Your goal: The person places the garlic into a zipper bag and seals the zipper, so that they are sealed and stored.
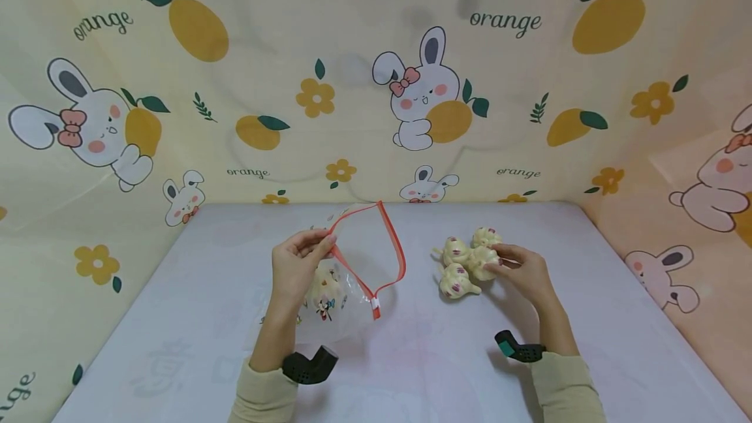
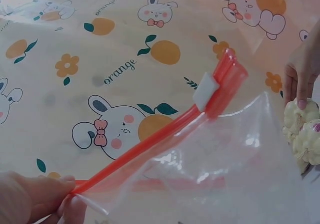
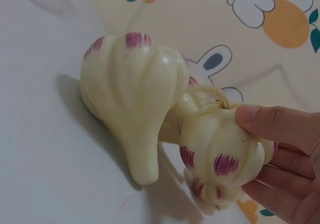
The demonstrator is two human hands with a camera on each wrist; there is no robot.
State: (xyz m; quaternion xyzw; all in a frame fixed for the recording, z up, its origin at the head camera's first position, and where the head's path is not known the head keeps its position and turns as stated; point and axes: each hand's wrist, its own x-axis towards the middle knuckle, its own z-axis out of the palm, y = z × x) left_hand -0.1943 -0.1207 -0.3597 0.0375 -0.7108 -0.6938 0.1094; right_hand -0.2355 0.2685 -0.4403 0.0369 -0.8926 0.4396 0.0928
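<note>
The clear bag (image 1: 351, 309) is pinched at its red rim (image 1: 396, 240) by the left hand (image 1: 298, 266) over the worktop (image 1: 423, 364). To its right, one garlic bulb (image 1: 482, 262) among other bulbs (image 1: 455, 281) is gripped by the right hand (image 1: 527, 274), fingers bent. Limp, slippery plastic is probably best taken by that rim; the bulbs, seemingly light and firm, around their bodies.

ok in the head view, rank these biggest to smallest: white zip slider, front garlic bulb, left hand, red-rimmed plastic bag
1. red-rimmed plastic bag
2. left hand
3. front garlic bulb
4. white zip slider

None of these look alike in size there, so the order is clear.
</note>
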